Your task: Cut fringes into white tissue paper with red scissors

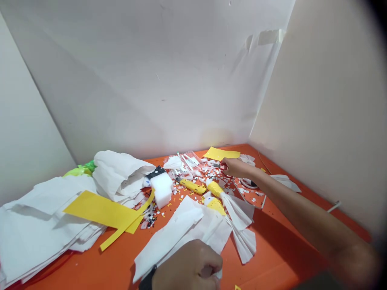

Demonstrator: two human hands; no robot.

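Observation:
My right hand (235, 166) reaches far across the orange table, its fingers closed on the red handles of a pair of scissors (215, 164), whose blades point left among white scraps. Near the front edge my left hand (192, 264) is curled closed, with a bit of white at its fingertips that I cannot make out. Beyond that hand lie white paper sheets (187, 219). To their right, two fish-like pieces with yellow scaled bodies (215, 188) and pleated white paper tails (238, 211) rest side by side. Behind them is a yellow utility knife (192, 186).
A white foam block (162, 190) stands left of the knife. Yellow paper strips (101, 209) and stacked white paper (45, 221) cover the left side. A yellow sheet (221, 154) and a clear tray (193, 160) lie at the back. Walls enclose the table.

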